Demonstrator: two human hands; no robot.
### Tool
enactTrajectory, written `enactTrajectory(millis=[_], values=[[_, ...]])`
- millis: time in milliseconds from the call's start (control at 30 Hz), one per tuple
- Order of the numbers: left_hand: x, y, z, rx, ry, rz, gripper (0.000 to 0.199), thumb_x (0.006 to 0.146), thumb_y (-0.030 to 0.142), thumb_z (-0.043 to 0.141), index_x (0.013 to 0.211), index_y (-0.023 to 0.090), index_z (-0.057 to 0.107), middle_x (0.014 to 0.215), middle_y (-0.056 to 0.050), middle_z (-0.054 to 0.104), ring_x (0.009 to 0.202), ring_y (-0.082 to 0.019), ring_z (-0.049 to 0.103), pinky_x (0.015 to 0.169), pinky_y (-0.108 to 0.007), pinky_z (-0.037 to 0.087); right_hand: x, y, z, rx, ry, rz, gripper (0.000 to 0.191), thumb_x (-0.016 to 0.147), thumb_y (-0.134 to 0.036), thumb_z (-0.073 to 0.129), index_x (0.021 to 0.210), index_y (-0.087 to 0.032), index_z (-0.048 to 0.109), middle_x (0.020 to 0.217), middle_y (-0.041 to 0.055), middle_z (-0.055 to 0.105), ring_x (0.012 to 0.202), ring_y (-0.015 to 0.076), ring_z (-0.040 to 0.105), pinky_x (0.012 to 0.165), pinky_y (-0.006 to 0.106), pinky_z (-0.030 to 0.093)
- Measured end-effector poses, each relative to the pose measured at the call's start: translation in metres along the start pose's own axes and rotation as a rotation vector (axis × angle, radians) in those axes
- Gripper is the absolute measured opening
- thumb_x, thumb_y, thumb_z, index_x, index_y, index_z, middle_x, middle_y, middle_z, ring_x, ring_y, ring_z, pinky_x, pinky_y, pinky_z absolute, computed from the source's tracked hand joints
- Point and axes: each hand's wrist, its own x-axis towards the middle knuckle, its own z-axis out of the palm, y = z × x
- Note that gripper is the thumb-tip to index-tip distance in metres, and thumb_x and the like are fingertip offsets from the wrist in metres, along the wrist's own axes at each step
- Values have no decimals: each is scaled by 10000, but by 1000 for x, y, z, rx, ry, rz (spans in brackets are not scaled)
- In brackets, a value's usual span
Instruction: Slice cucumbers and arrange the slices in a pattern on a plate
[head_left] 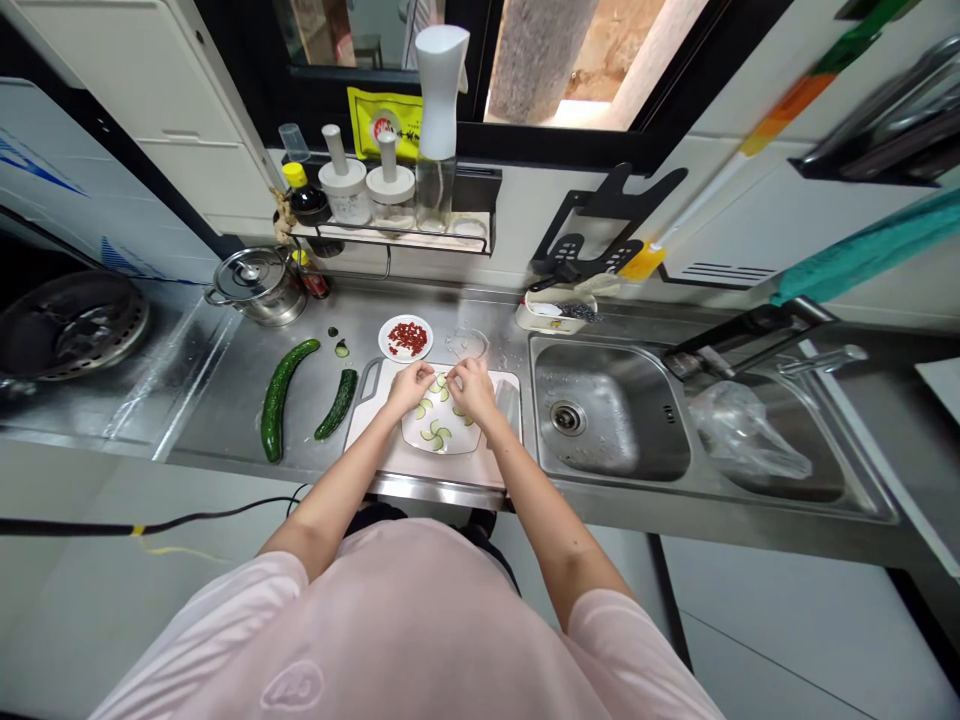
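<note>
My left hand [411,388] and my right hand [472,390] meet above the top edge of a white plate [439,448], fingertips bent down close together. Cucumber slices [436,432] lie on the plate in a ring, partly hidden by my fingers. I cannot tell whether either hand holds a slice. The plate sits on a white cutting board [375,452]. To its left lie a whole dark green cucumber [275,400] and a shorter cucumber piece [336,404]. A small plate of chopped red food [406,338] and a glass dish [466,345] stand just beyond my hands.
A steel knife blade [508,407] seems to lie on the board's right side. A steel sink [609,408] is to the right, with a plastic bag [750,432] in its second basin. A steel pot [256,285] and gas burner [71,325] are at left.
</note>
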Motion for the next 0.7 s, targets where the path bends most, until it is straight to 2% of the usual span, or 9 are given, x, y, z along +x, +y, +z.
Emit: enactTrajectory(millis=[167,367,700], values=[[0,4,5,178,-27,-5,123,753,235,597,870,219,632,798,-18,664,727,-154,593,710,-266,430,-2,11,15,-79,-27,-13,147,858,-237,508,867,-206,652,976,91,547,975,251,394,797,348,367],[5,1,14,292,-52,-39,104,766,239,588,864,236,626,797,-21,664,752,-167,603,688,-266,410,-4,14,28,-166,-69,-28,175,872,-264,498,872,-190,657,982,107,543,967,246,394,773,339,363],[8,2,25,436,-79,-73,121,786,258,554,884,229,620,883,-56,670,834,-200,605,690,-274,390,-3,13,34,-223,-101,-24,204,886,-244,468,900,-183,662,1027,121,540,987,251,385,777,339,350]])
